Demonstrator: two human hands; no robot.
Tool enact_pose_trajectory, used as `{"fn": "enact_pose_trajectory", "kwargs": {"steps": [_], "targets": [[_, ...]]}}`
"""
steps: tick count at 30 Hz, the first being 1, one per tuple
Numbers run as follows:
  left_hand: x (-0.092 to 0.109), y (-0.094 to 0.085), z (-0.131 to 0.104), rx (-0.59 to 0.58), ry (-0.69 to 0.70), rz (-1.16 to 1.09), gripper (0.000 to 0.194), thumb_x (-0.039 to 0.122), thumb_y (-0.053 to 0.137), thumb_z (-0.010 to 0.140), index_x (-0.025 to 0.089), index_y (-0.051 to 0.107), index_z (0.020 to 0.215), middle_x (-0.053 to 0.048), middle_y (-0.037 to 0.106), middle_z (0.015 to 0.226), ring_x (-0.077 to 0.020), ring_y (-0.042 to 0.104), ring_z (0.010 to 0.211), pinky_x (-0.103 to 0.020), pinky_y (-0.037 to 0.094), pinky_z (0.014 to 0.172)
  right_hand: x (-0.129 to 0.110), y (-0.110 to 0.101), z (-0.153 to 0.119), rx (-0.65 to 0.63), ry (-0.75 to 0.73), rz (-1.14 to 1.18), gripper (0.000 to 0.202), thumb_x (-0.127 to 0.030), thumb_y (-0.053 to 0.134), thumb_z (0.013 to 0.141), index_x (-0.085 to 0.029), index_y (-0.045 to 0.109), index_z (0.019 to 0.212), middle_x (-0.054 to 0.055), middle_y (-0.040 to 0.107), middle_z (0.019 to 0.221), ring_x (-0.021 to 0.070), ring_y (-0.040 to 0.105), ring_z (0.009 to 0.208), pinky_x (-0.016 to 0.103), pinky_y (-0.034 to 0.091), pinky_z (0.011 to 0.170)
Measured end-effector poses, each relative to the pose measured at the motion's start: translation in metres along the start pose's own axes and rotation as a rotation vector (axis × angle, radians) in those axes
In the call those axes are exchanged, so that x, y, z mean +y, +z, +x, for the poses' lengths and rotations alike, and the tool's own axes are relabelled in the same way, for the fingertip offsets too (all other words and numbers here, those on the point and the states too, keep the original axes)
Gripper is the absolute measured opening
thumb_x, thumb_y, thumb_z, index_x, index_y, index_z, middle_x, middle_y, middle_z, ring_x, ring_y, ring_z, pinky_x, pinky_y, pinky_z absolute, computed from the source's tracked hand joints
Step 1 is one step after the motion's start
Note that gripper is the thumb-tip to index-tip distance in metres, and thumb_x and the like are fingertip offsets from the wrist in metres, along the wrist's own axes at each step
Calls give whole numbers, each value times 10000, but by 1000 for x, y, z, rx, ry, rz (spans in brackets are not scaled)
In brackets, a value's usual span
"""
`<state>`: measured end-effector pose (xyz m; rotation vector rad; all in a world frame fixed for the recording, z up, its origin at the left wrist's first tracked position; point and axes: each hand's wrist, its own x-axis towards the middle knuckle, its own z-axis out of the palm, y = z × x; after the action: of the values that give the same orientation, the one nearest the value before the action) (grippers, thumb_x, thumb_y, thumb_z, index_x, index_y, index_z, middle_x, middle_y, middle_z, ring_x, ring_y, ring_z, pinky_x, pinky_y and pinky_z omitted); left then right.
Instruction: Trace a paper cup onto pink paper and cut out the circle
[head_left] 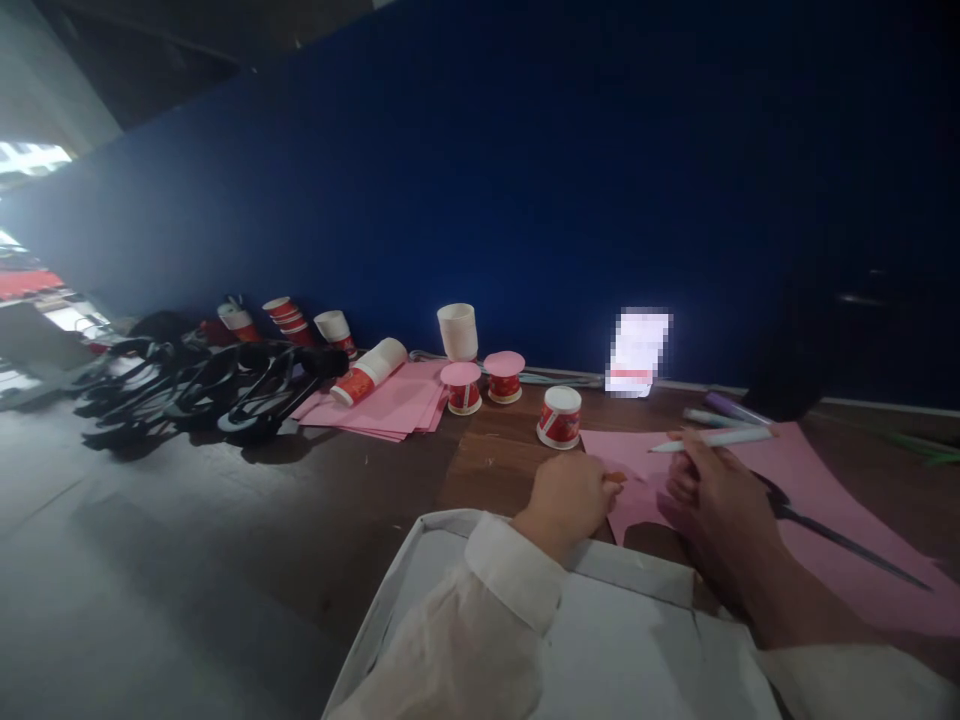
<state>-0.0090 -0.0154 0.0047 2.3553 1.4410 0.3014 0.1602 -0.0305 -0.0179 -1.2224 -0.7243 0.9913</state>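
Paper, a large pink sheet (810, 485) with a curved notch in its near edge, lying at the right on the dark brown wooden bench (480, 460). Over it, a slim white pen (739, 437) gripped in the right hand (720, 490), tip pointing left and apparently clear of the surface. At the sheet's left edge, the left hand (574, 500), fingers curled in; impossible to tell whether gripping anything. Under and right of the right hand, black-handled scissors (862, 553) lying across the pink; farther off, a purple pen (735, 408). Just beyond the left hand, an upturned red-and-white paper cup (561, 425); to the left, two similar cups (465, 398) topped with round pink discs (460, 374). Probably at a marking step, perhaps just before a stroke. Seems to call next for steadying the sheet with the left hand and lowering the pen tip onto bare pink, well away from the blades.
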Motion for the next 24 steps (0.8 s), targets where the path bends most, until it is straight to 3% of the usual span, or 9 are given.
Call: {"fn": "enact_pose_trajectory", "kwargs": {"steps": [3, 6, 12, 15, 17, 21, 24], "targets": [[-13, -7, 0, 39, -98, 79, 328, 389, 524, 1000, 173, 770, 1014, -157, 775, 1074, -274, 731, 996, -356, 551, 829, 4, -1, -4, 120, 36, 95, 382, -469, 852, 672, -230, 667, 906, -56, 572, 684, 61, 385, 479, 199, 359, 384], [-24, -14, 0, 15, -179, 134, 255, 331, 604, 952, 160, 764, 1053, -171, 766, 1100, -288, 730, 1027, -361, 552, 850, 6, -3, -4, 102, -17, 45, 369, -492, 840, 686, -238, 681, 902, -4, 644, 818, 80, 441, 538, 229, 439, 420], [-32, -16, 2, -4, -234, 184, 241, 267, 573, 953, 154, 762, 1052, -175, 763, 1123, -292, 732, 1055, -359, 550, 861, 18, -2, -2, 30, -32, -97, 386, -536, 823, 693, -231, 698, 895, -2, 601, 672, 118, 461, 511, 272, 466, 405], [-36, -19, 2, -1, -334, 183, 253, 269, 614, 931, 133, 743, 1101, -207, 741, 1171, -300, 722, 1085, -357, 543, 878, 18, -4, -3, 6, -18, -131, 375, -561, 795, 725, -236, 702, 887, -22, 545, 591, 126, 462, 476, 277, 457, 390], [-39, -21, 3, 71, -381, 152, 359, 329, 710, 876, 121, 709, 1169, -228, 713, 1227, -319, 687, 1157, -368, 525, 936, 16, -5, -3, 0, -20, -156, 361, -560, 791, 737, -233, 711, 867, -22, 531, 560, 132, 466, 462, 282, 456, 385], [-46, -17, 13, 361, -343, -42, 808, 458, 796, 797, 113, 492, 1461, -247, 605, 1422, -368, 552, 1342, -445, 436, 1095, 11, -8, -4, 21, -43, -233, 384, -567, 760, 781, -215, 744, 936, 22, 642, 649, 159, 558, 524, 286, 501, 418], [-50, -7, 27, 476, -262, -216, 906, 444, 798, 803, 123, 392, 1547, -233, 482, 1570, -382, 430, 1463, -473, 334, 1195, 11, -9, -4, 65, -85, -323, 401, -573, 689, 850, -230, 744, 1049, 41, 721, 771, 185, 660, 638, 294, 580, 510]]}}
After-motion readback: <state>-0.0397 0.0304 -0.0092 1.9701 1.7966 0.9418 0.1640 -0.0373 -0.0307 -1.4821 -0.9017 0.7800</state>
